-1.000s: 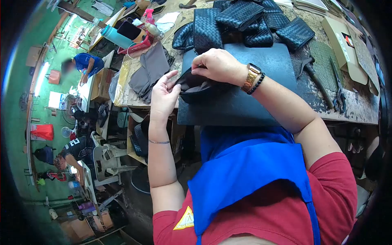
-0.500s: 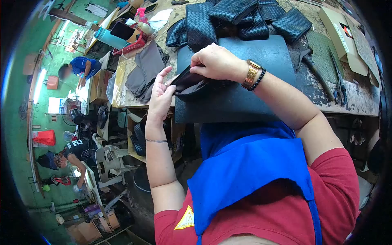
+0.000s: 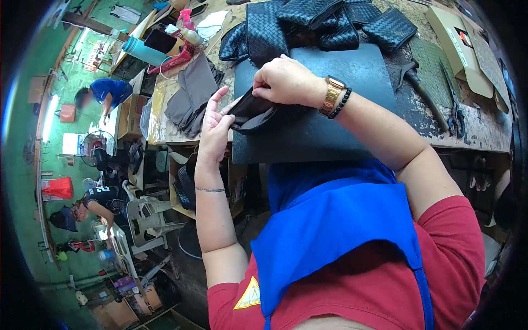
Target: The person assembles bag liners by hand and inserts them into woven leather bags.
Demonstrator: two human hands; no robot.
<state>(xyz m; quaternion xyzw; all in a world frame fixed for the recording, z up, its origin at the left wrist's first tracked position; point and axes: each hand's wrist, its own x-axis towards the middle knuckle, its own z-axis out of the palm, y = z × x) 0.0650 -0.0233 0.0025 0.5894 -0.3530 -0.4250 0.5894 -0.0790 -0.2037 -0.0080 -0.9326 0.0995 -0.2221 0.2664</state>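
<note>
A dark pouch [image 3: 256,118] is held with its mouth spread, so its brown-grey lining shows. My left hand [image 3: 215,124] pinches the pouch's left end between thumb and fingers, with other fingers stretched upward. At the upper rim, my right hand [image 3: 286,82] grips the edge with curled fingers. Beneath the pouch lies a black slab [image 3: 352,104] on the worktable. Behind the slab, several black woven pouches [image 3: 267,33] are heaped. The pouch's far side is partly hidden by my right hand.
A hammer [image 3: 423,93] and scissors [image 3: 455,107] lie right of the slab, near an open cardboard box [image 3: 456,49]. Folded grey cloth [image 3: 190,96], a red basket [image 3: 181,58] and a turquoise bottle [image 3: 144,51] are at left. Two people work at tables farther left.
Both hands keep their hold on the pouch, almost unmoved. The whole view has shifted slightly. At the left, the lower co-worker's body and arm have changed position.
</note>
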